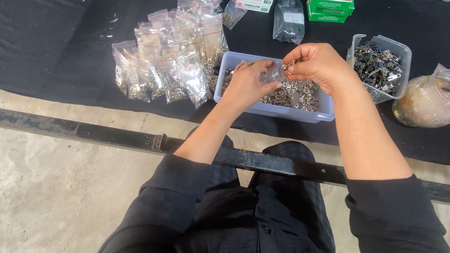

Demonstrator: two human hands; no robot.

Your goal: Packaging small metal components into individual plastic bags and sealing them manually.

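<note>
Head view: our left hand (248,84) pinches a small clear bag (272,74) over the tray (272,110); our right hand (317,63) pinches small metal rings (290,97). We judge the bag light, limp and slippery; grip it at its mouth.

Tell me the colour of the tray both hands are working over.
Pale blue: the tray is translucent plastic filled with small silvery metal parts, seen in the head view.

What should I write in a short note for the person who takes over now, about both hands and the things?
Left hand: holds a small clear bag over the pale blue tray.
Right hand: fingertips pinched at the bag's mouth, apparently with small metal pieces.
Tray: holds loose small metal parts.
Done: a pile of filled bags lies left of the tray.
Left: many parts remain in the tray.
</note>
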